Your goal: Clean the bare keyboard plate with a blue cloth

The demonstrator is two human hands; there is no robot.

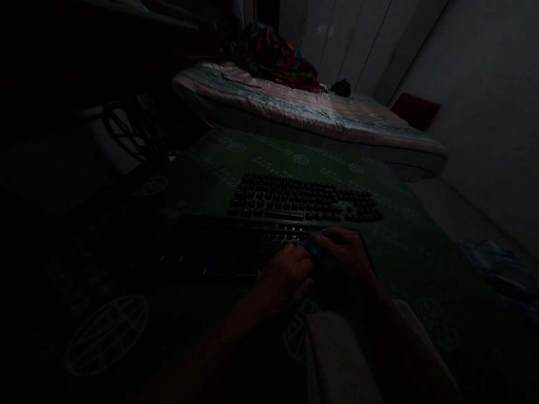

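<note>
A dark keyboard base [210,247] lies on the green tablecloth, its surface mostly lost in shadow. Behind it, many loose black keycaps [290,196] are laid out in rows like a keyboard. My left hand [286,272] rests over the front middle of the base, fingers curled; what lies under them is hidden. My right hand [343,252] is closed over the base's right part, around a small dark bluish thing [320,253] whose kind I cannot make out. The two hands nearly touch. Pale marks show on the base just beyond my left hand.
A folded light cloth [341,353] lies at the table's near edge under my right forearm. The green tablecloth [202,174] carries white globe prints. Beyond stands a bed [295,106] with a patterned red blanket [278,56]. Bluish fabric [497,261] lies at the right. The room is very dark.
</note>
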